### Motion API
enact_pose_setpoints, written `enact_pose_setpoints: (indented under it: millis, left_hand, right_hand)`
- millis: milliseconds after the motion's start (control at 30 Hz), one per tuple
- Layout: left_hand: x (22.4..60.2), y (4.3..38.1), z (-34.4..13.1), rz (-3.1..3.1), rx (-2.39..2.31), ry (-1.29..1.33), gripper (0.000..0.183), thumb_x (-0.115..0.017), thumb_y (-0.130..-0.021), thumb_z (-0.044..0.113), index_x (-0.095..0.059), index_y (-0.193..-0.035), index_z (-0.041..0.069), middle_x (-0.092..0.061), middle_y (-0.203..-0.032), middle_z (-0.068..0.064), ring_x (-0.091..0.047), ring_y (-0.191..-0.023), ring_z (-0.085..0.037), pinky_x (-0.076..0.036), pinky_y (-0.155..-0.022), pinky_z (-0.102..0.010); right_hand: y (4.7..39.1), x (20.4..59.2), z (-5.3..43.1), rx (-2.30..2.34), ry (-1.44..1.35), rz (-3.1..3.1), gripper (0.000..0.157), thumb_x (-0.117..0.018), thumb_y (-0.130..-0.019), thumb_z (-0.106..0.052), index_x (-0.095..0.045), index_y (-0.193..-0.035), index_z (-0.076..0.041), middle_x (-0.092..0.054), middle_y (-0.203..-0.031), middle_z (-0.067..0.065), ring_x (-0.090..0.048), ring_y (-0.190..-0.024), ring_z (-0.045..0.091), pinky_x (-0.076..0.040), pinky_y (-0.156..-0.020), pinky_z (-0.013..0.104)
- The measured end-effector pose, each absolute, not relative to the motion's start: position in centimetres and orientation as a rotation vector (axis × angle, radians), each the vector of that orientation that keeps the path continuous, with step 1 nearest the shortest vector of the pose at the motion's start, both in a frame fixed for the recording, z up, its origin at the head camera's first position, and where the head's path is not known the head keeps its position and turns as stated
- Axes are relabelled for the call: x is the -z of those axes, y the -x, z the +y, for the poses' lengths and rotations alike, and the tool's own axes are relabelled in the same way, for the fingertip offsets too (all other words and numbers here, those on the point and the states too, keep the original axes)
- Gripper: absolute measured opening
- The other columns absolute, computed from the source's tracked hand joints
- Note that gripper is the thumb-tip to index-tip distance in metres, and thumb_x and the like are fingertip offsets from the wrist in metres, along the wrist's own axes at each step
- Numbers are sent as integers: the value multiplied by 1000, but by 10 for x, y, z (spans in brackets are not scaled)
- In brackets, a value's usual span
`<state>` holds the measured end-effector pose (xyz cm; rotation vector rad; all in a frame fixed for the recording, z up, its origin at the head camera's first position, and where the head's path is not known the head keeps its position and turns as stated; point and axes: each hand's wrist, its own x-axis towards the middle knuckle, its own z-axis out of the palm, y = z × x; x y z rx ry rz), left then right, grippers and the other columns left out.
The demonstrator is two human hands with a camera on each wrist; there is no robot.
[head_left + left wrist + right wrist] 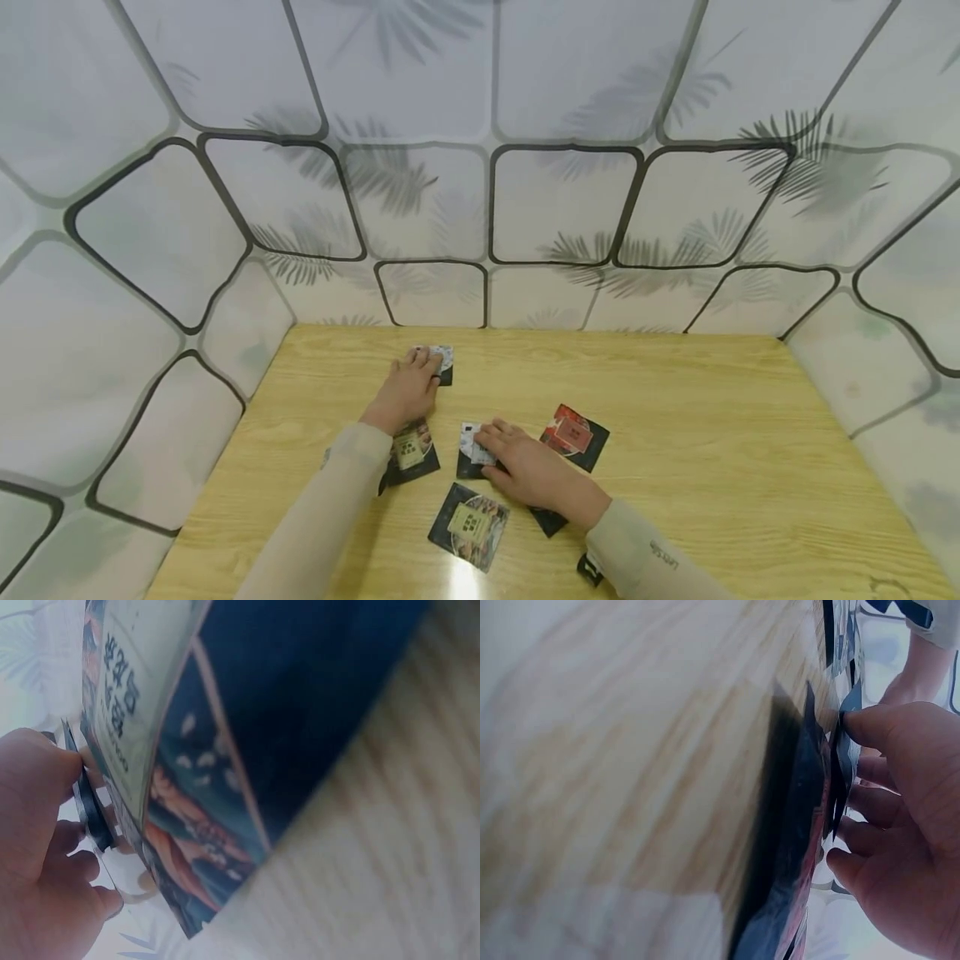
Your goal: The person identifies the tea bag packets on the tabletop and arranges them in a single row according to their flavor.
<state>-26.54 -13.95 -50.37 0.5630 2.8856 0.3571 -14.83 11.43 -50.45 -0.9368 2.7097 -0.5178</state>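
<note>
Far to the left on the wooden table, my left hand (408, 387) holds a flat white-and-black packet (447, 367) low against the surface; the fingers cover much of it. Thumb and bent fingers lie along that packet's dark edge in the left wrist view. Near the middle, my right hand (536, 467) grips another white-and-black packet (467, 458), thumb at its near edge and fingers over the far side. Below my left wrist lies a packet with a yellow-green label (410, 452). Just right of my right hand is a red-and-black packet (576, 437).
A second yellow-green-labelled packet (470, 527) lies nearest me on the table (712, 467). One dark packet (549, 521) is partly hidden under my right wrist, and a small dark corner (590, 569) shows by the right cuff. A patterned fabric wall (555, 208) stands behind the table.
</note>
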Motion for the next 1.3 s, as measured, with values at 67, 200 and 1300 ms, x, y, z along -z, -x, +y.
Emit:
enact_pose_setpoints:
  millis: [67, 200, 1300]
  left_hand:
    - [504, 266, -141, 2894, -349, -560, 56, -38, -114, 24, -31, -167, 9, -23, -173, -24, -19, -161, -48, -18, -126, -74]
    - [502, 267, -144, 2894, -330, -547, 56, -36, -114, 25, -31, -168, 13, -22, -174, -22, -19, -161, -47, -19, -125, -75]
    - [498, 268, -147, 2868, -444, -514, 56, -36, -113, 30, -32, -168, 15, -24, -174, -19, -20, -162, -44, -20, -126, -73]
  right_hand:
    - [148, 504, 114, 512, 935, 2709, 57, -59, -109, -33, -45, -161, -12, -44, -166, 12, -35, -159, 35, -39, -125, 53]
    - [147, 504, 114, 501, 939, 2710, 57, -58, -110, -33, -44, -161, -12, -43, -167, 12, -35, -159, 35, -39, -125, 53]
    - [160, 504, 110, 329, 1011, 2813, 54, -55, -111, -25, -45, -160, -5, -41, -166, 22, -34, -157, 44, -34, -127, 56]
